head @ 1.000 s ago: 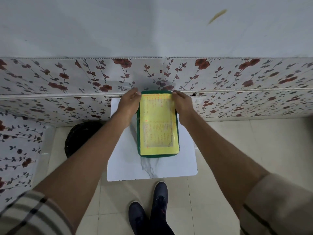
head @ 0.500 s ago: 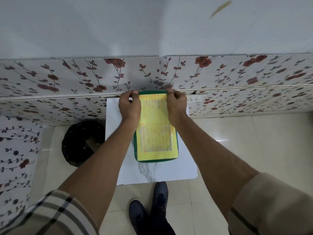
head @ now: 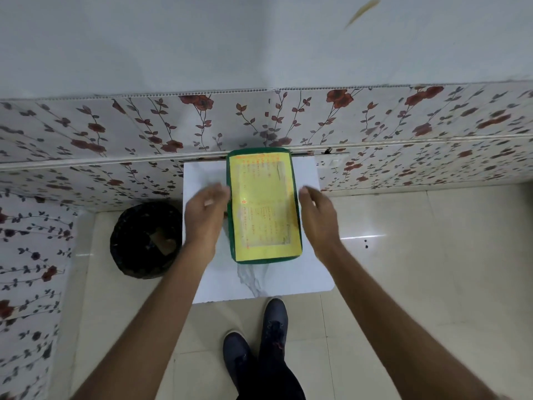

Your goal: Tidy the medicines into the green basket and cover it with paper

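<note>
Yellow paper (head: 264, 207) lay flat over the green basket (head: 232, 226) on the small white table (head: 314, 269); medicines hidden beneath, presumably inside. Left hand (head: 206, 217) and right hand (head: 318, 219) flanked the basket, fingers loose, gripping nothing. Covering looked done; little appeared left.

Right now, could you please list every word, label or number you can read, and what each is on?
Yellow paper covering the green basket: rows of orange and dark print, too blurred to read.
Nothing else bears text; neither the left hand nor the right hand holds anything printed.
</note>
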